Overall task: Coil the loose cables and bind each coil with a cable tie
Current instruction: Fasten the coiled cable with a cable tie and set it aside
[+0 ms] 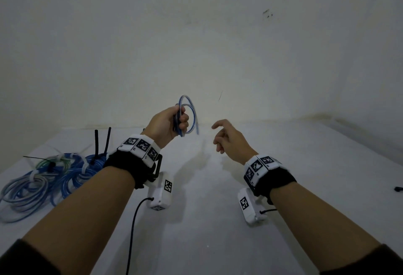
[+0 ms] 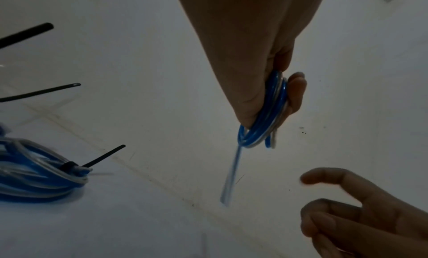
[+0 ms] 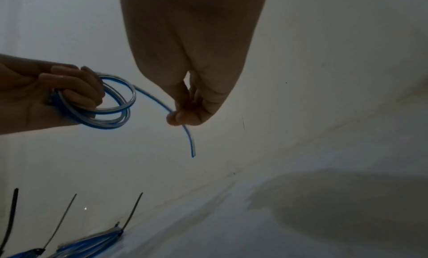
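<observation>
Left hand (image 1: 168,123) gripping blue cable coil (image 1: 187,115), right hand (image 1: 226,138) beside, apart

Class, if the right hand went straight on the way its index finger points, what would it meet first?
Probably the loose tail hanging from the blue cable coil in the left hand; the right hand points at it across a gap. Depth is unclear.
</observation>
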### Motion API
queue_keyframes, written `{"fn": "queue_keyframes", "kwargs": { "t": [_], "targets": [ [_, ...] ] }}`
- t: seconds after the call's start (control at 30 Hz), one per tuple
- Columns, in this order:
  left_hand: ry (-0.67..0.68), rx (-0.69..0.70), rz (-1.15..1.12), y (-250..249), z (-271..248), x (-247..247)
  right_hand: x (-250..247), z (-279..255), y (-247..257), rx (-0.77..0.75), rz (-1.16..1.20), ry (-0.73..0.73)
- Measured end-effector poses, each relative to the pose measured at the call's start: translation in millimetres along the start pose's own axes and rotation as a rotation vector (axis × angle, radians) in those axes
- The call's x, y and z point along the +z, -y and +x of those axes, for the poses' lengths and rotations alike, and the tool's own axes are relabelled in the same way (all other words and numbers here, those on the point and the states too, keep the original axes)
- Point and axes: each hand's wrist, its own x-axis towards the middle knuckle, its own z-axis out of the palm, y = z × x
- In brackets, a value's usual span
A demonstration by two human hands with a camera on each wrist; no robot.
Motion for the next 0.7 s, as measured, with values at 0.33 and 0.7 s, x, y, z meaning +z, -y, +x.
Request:
{"fn": "queue_keyframes", "kwargs": {
  "t": [0.33,0.7],
  "targets": [
    [0.068,-0.111,0.169,-10.3,-8.1,3.8,4.4,15.8,-2.2,-0.143,-0.329,-0.031],
    [-0.002,-0.031,0.057,-10.5,-5.4,2.5,2.5,9.4,8.3,-0.115,-0.082,0.224]
  ]
}}
